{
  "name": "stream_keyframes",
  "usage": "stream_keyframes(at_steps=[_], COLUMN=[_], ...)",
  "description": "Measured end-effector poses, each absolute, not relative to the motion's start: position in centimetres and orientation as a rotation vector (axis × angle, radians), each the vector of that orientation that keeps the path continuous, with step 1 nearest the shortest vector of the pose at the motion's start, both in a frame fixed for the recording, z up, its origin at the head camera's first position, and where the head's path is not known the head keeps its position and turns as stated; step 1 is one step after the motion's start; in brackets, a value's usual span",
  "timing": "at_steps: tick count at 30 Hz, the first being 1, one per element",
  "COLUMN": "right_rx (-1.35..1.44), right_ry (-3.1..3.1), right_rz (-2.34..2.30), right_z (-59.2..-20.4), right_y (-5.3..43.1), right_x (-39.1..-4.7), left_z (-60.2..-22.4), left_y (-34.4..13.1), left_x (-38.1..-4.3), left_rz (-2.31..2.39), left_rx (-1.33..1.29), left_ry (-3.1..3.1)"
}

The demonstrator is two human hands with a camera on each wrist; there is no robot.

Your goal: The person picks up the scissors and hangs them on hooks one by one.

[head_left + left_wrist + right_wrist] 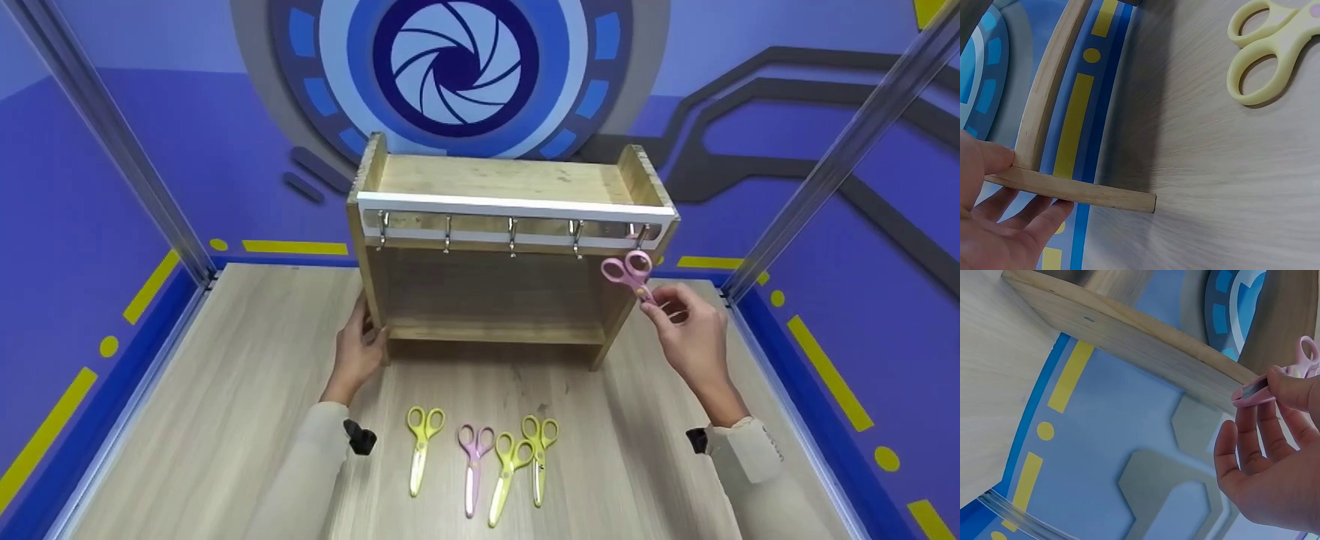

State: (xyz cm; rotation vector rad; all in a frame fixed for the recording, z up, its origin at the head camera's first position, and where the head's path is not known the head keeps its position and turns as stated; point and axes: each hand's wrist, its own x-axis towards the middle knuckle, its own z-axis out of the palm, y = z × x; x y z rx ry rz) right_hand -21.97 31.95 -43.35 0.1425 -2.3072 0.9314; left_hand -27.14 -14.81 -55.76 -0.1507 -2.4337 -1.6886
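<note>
My right hand [694, 334] pinches pink scissors [631, 274] by the blade end, between thumb and fingers. Their handle loops point up, just below the rightmost metal hook [643, 235] on the wooden rack [495, 334]. Whether loop and hook touch, I cannot tell. In the right wrist view, the pink blades [1252, 391] lie under the thumb. My left hand [358, 351] holds the rack's left side panel low down; the left wrist view shows thumb and fingers on either side of a wooden board [1089, 191].
Several hooks hang from the rack's white rail [442, 201]. In front lie yellow scissors [420, 450], purple scissors [473, 469], and two more yellow pairs close together, one being the middle yellow scissors [504, 480] and the other the right yellow scissors [540, 457]. Patterned blue walls enclose the table [247, 360].
</note>
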Motion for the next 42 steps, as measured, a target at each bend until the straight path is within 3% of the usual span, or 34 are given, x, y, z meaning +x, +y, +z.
stream_keyframes(at_steps=[42], right_rx=[0.157], right_ry=[-2.338], right_rz=[0.957], right_z=[-46.5], right_y=[29.6], right_x=[-23.3], left_z=[-56.0], left_y=[-14.7], left_x=[-27.2], left_rz=[-1.661], left_rx=[-0.175], left_ry=[-2.404])
